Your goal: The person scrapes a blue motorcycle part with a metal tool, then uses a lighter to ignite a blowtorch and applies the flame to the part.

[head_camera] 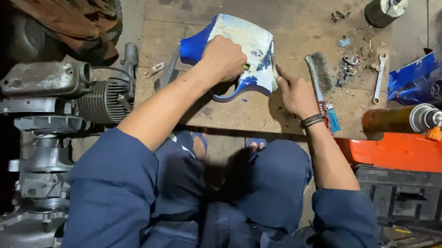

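Observation:
A blue plastic body panel (245, 45) with most of its paint stripped to white lies on a low wooden board (281, 15). My left hand (222, 59) is closed in a fist on top of the panel, gripping a small tool whose yellowish tip shows at the fingers. My right hand (295, 93) rests on the board at the panel's right edge, fingers pressed against it, steadying it. My knees in blue work trousers sit below the board.
A wire brush (318, 74) lies just right of my right hand, with a spanner (379, 76) and small parts beyond. A spray can (401, 119) rests on an orange case (399, 150). An engine (59, 97) stands at the left. Another blue panel (415, 78) lies at the right.

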